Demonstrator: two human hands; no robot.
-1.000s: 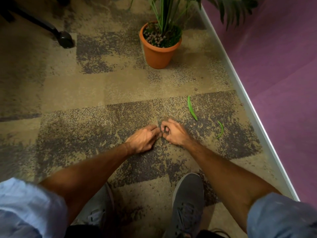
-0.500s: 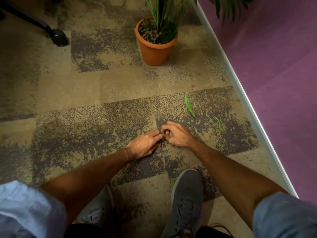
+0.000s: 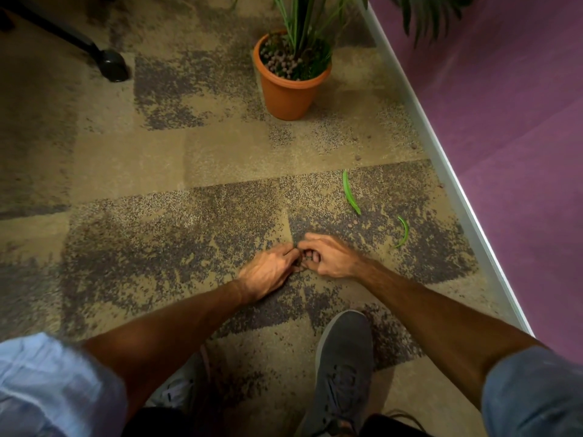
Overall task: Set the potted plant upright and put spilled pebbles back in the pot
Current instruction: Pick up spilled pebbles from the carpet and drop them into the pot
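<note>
Pebbles [image 3: 307, 256] held in curled right hand [image 3: 332, 258]; left hand [image 3: 271, 269] bunched against it, hold unclear. Best carried level to pot [image 3: 288, 89], 12 o'clock.

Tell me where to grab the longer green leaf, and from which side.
Pinch the longer leaf mid-length across its narrow width, coming straight down: it seems to lie flat on the carpet, offering no raised edge. The right hand is nearest but seems to cup pebbles.

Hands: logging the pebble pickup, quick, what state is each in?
Left hand: fingertips bunched against the right hand; grip cannot be told.
Right hand: curled, seemingly round small brown pebbles.
</note>
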